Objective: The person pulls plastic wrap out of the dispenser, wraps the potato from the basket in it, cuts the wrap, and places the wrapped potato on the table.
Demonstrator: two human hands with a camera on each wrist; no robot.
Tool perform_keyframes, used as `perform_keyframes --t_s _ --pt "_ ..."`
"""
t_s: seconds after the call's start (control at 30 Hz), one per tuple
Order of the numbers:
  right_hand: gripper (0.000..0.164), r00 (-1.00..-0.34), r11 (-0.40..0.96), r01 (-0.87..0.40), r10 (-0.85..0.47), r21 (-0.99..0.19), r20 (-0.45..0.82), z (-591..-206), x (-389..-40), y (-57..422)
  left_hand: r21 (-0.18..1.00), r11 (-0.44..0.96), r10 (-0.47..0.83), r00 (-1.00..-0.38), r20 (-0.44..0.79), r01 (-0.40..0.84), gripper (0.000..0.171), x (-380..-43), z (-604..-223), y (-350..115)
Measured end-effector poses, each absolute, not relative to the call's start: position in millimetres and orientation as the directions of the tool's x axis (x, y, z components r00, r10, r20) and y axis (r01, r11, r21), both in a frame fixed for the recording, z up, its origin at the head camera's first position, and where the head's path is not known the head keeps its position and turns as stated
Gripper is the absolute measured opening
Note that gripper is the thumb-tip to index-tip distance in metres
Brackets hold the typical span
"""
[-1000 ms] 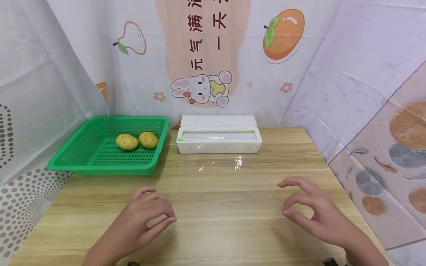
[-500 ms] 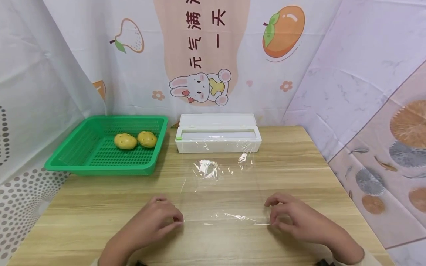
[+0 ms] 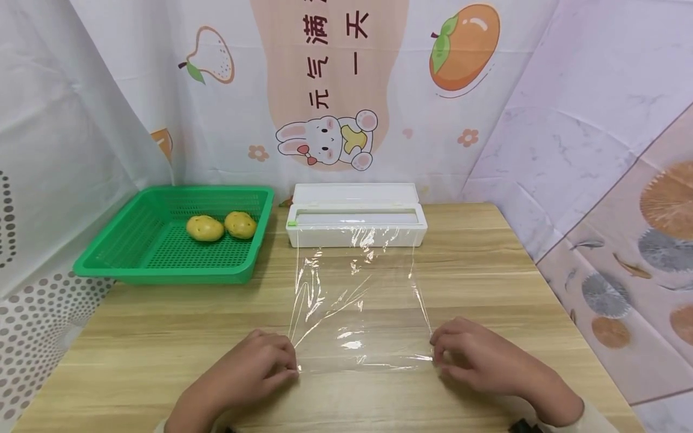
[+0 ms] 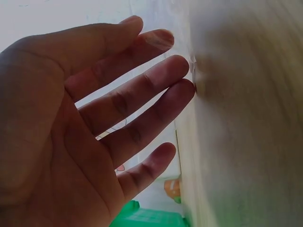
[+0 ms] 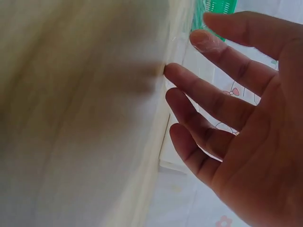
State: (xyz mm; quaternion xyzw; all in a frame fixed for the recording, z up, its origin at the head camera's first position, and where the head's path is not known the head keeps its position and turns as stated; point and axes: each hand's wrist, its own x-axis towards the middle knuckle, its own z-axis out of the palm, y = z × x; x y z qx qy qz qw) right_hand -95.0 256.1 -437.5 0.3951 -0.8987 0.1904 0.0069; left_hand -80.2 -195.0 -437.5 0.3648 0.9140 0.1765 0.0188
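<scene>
A sheet of clear plastic wrap [image 3: 346, 313] runs from a white wrap dispenser [image 3: 358, 237] toward me, close over the table, with shiny creases at its left. My left hand [image 3: 257, 368] is at the sheet's near left corner, fingers gently bent. In the left wrist view, film clings to the index fingertip [image 4: 160, 39], the thumb lies apart from it, and two other fingertips meet the tabletop. My right hand [image 3: 473, 358] is at the near right corner. Its index fingertip [image 5: 202, 39] also has film across it, with the thumb apart, and the middle fingertip touches the table.
At the back left, a green plastic basket [image 3: 189, 279] holds two potatoes [image 3: 205, 228]. The dispenser's lid [image 3: 355, 193] stands raised at the back, near a printed curtain [image 3: 216, 138]. The wood-grain table [image 3: 487, 264] ends at curtains on both sides.
Both hands have come down and closer together, from raised pinches to the tabletop, bringing the wrap's near edge down. Over the last half second they barely move, while creases form at the sheet's left.
</scene>
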Motion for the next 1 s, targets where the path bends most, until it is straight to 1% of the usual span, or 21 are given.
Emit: perform_keyframes --t_s 0.1,0.17,0.23,0.3,0.4,0.5,0.57,0.63,0.73,0.83,0.9,1.0 --pt "0.021 -0.696 0.612 -0.698 -0.702 -0.372 0.153 -434.8 -96.0 257.0 0.344 0.668 0.678 -0.730 0.083 0.659 0.010 -78.7 -434.8 -197.2" --pt "0.024 -0.710 0.613 -0.678 -0.690 -0.406 0.142 -433.7 -96.5 257.4 0.352 0.659 0.684 -0.724 0.088 0.665 0.009 -78.3 -433.1 -199.1" --pt "0.030 -0.727 0.620 -0.653 -0.675 -0.435 0.127 -433.1 -96.8 257.5 0.378 0.640 0.694 -0.714 0.091 0.669 0.012 -78.7 -431.8 -200.9" --pt "0.032 -0.748 0.633 -0.624 -0.653 -0.458 0.118 -433.4 -97.3 256.6 0.416 0.618 0.704 -0.705 0.086 0.667 0.017 -79.8 -431.1 -202.7" --pt "0.028 -0.777 0.649 -0.588 -0.620 -0.482 0.113 -434.2 -98.2 254.7 0.469 0.592 0.714 -0.696 0.070 0.655 0.019 -82.0 -430.2 -204.8" --pt "0.015 -0.789 0.664 -0.584 -0.599 -0.467 0.137 -435.4 -100.2 251.9 0.488 0.571 0.727 -0.683 0.075 0.661 0.016 -83.9 -429.7 -206.4" --pt "0.010 -0.788 0.672 -0.593 -0.597 -0.444 0.151 -436.2 -102.0 250.1 0.484 0.555 0.736 -0.670 0.094 0.677 0.014 -84.2 -429.1 -206.8" --pt "0.012 -0.794 0.691 -0.589 -0.591 -0.420 0.143 -435.9 -104.0 247.9 0.479 0.556 0.737 -0.669 0.092 0.679 0.012 -84.3 -429.1 -207.3" --pt "0.017 -0.810 0.722 -0.563 -0.578 -0.401 0.098 -436.4 -107.3 245.2 0.484 0.570 0.733 -0.677 0.065 0.664 0.011 -83.5 -429.6 -208.2" --pt "0.022 -0.830 0.755 -0.527 -0.557 -0.389 0.042 -437.9 -110.1 243.6 0.521 0.579 0.728 -0.686 0.016 0.627 0.011 -82.3 -429.4 -209.7" --pt "0.025 -0.833 0.762 -0.514 -0.554 -0.395 0.016 -439.3 -111.7 243.6 0.547 0.581 0.723 -0.691 -0.007 0.603 0.010 -81.0 -428.3 -210.4" --pt "0.024 -0.829 0.757 -0.503 -0.559 -0.416 -0.014 -438.3 -115.2 244.8 0.569 0.596 0.704 -0.710 -0.031 0.566 0.009 -79.9 -425.4 -210.5"
